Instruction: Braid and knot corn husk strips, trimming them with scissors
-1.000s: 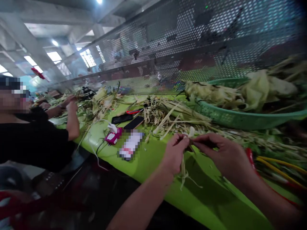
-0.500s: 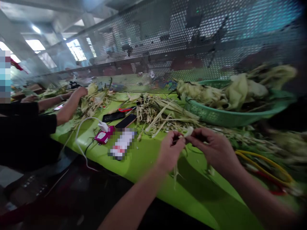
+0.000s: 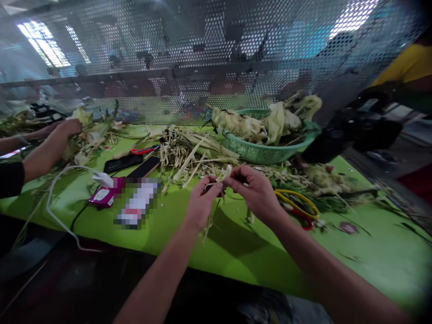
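Note:
My left hand [image 3: 200, 202] and my right hand [image 3: 258, 191] meet above the front of the green table [image 3: 175, 238]. Between their pinched fingertips is a pale plant strip [image 3: 228, 172], possibly corn husk, curling upward. Thin shreds [image 3: 208, 225] dangle below my left hand. Just behind the hands lies a heap of dried pale strips and stalks [image 3: 182, 153]. Scissors with yellow handles [image 3: 303, 201] rest to the right of my right hand. My palms are partly hidden, so how each finger grips is not fully visible.
A green plastic basket [image 3: 259, 150] of pale husks stands at the back. On the left lie a phone with a lit screen [image 3: 138, 202], two dark phones, a red-handled tool [image 3: 145, 150] and a magenta charging block [image 3: 104, 194]. Another person's hands [image 3: 69, 128] work at far left.
My view has swung to the right, so the table's right end now shows and everything appears shifted left. Both hands still pinch the pale strip together.

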Action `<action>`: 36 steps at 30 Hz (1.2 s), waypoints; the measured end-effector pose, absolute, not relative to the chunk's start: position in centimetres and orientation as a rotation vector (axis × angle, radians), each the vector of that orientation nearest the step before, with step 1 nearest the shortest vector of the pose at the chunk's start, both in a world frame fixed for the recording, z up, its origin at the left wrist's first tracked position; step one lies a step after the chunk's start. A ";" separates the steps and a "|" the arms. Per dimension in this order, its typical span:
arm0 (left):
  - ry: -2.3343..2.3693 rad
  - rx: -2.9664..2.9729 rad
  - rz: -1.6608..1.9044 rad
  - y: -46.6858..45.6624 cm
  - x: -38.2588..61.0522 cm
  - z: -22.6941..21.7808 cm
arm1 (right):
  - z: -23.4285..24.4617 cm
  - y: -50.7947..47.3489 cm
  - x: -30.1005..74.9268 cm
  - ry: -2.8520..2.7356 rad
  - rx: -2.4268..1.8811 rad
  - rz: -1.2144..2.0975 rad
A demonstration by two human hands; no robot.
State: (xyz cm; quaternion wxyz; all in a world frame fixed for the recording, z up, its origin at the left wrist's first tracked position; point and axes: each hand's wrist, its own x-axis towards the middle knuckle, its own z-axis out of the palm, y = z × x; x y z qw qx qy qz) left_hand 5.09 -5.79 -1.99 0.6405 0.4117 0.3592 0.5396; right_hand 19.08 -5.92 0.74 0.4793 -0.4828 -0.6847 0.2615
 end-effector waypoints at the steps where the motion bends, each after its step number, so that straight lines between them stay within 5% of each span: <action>1: 0.826 0.938 1.241 -5.8 5.1 -2.0 | 0.8 -5.9 19.1 -1.688 -1.173 0.649; 6: 0.887 0.885 1.376 -5.2 4.5 -2.2 | 2.0 -5.0 21.5 -1.774 -1.243 0.726; 16: 0.849 0.746 1.501 -4.8 3.8 -2.0 | 0.1 -4.6 22.9 -2.451 -1.723 0.246; 24: 0.798 0.784 1.403 -5.0 3.7 -1.8 | 2.3 -4.8 23.6 -1.702 -1.374 1.157; 36: 0.583 0.826 1.024 -5.7 4.8 -1.4 | 4.3 -6.7 22.8 -1.571 -1.022 1.273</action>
